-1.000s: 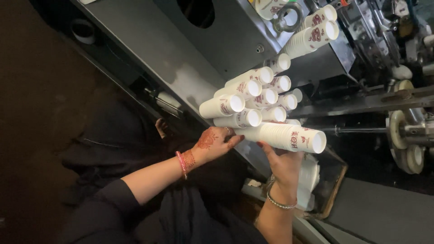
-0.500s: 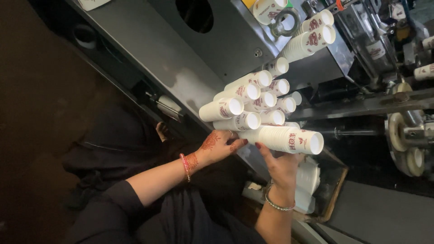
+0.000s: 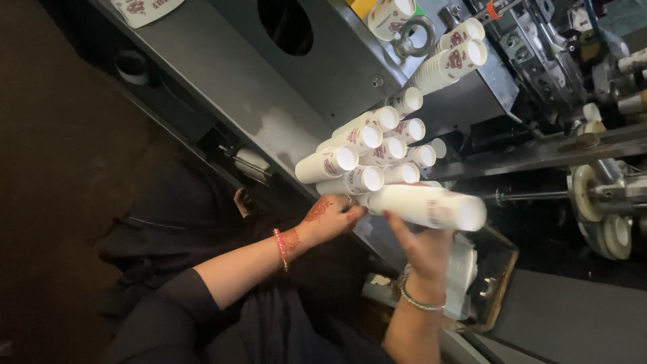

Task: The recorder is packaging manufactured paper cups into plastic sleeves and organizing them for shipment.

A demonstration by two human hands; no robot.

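The long white nested stack of paper cups (image 3: 424, 206) lies on its side across both hands, just below the heap of other stacks, at the near edge of the sloping grey metal counter (image 3: 222, 74). The right hand (image 3: 423, 248) cradles it from beneath, fingers curled up around its middle; the left hand (image 3: 331, 217) presses its fingertips against the stack's closed end, so the stack is pinched lengthwise between the two. To handle this well, I judge the end pressure should stay even and the stack level, so that the nested cups neither slide apart nor knock the heap.

The heap of white printed paper cup stacks (image 3: 377, 152) resting on the counter shows about ten open mouths, touching one another. Higher up, two more cup stacks (image 3: 453, 52) jut from the grey metal machine (image 3: 539, 54), and one single cup (image 3: 389, 15) stands beside a metal ring. Each wrist wears one bangle, red on the left, silvery on the right.
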